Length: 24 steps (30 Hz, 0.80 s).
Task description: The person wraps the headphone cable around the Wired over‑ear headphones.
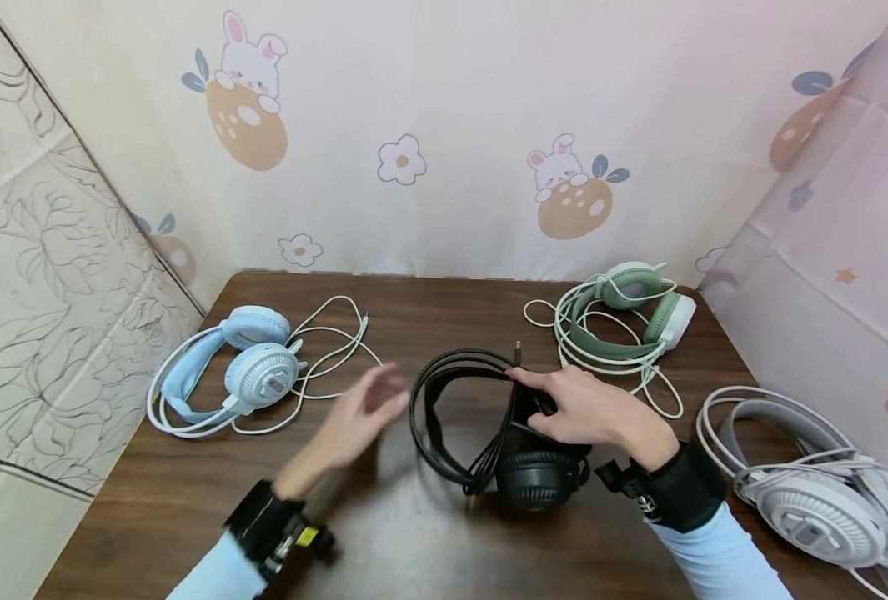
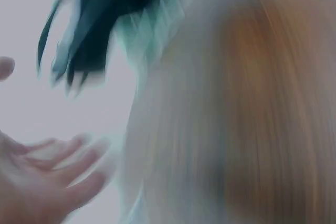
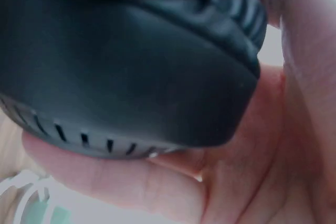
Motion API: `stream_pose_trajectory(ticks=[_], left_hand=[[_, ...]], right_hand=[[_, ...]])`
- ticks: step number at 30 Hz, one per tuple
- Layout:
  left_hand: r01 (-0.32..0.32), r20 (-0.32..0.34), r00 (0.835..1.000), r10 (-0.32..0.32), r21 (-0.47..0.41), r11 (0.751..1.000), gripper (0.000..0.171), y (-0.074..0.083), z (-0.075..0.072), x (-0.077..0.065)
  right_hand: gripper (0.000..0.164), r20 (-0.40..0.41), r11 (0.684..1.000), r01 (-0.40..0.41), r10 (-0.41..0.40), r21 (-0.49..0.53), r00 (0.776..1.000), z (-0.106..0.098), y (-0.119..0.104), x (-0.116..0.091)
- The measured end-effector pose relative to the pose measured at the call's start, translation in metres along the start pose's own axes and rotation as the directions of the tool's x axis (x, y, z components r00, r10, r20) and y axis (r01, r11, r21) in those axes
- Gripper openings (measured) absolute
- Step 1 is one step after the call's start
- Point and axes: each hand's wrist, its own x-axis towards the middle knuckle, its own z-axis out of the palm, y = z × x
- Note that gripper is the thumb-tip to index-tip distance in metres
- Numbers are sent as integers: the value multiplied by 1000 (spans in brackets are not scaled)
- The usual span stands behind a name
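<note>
Black headphones (image 1: 537, 482) lie near the middle of the table, their coiled black cable (image 1: 430, 454) looped along the headband, the plug pointing away from me. My right hand (image 1: 589, 408) grips the far earcup. In the right wrist view, fingers and thumb wrap around this black earcup (image 3: 121, 72), which has slots along its edge. Just left of the headphones, my left hand (image 1: 357, 421) is held with fingers apart and nothing in them. The left wrist view is motion-blurred; the spread left hand (image 2: 47, 182) shows below a dark shape.
Light-blue headphones (image 1: 263, 377) with a loose cable lie at the left. Green-and-white headphones (image 1: 669, 321) rest at the back right, wound in their cable. White-and-grey headphones (image 1: 819, 517) sit at the right edge, by my right forearm. Patterned sheets (image 1: 474, 100) stand behind the table.
</note>
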Motion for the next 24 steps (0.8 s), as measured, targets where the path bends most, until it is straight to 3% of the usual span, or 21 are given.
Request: stream_pose_trajectory(ticks=[1,2,3,4,5,7,8,10,15,20,24], left_hand=[[-77,-80,991,103,278,958,58,-3,-10,-12],[-88,-151,971,188,502,860,67,-5,-20,-25],[-81,-190,944,270,660,747,73,-9,-29,-37],[-69,-204,923,327,747,661,76,-13,-38,-48],[-58,-208,912,354,789,612,76,-16,-45,-58],[-24,-216,912,349,820,571,75,-19,-54,-73],[-13,-219,914,342,826,563,75,-20,-57,-78],[6,-229,921,317,819,574,74,-21,-59,-83],[13,-243,923,298,794,608,73,-19,-52,-83],[12,-238,931,276,777,629,72,-22,-39,-87],[24,-240,938,250,765,644,72,-23,-33,-90]], right_hand=[[67,-8,1000,-24,24,-2,1000,2,5,-2],[67,-14,999,-42,42,0,999,3,10,-5],[66,-16,998,-63,63,-1,998,4,15,-7],[65,-18,997,-78,78,2,997,5,20,-9],[65,-23,996,-87,87,0,996,6,25,-11],[64,-20,993,-119,119,-11,993,8,32,-9],[64,-12,992,-126,126,-21,992,8,34,-5],[64,-15,990,-134,133,-49,991,7,38,10],[66,7,983,-172,173,-58,985,0,44,80],[70,-29,953,-304,304,21,952,-1,52,145],[70,-84,930,-363,367,66,926,-1,52,167]])
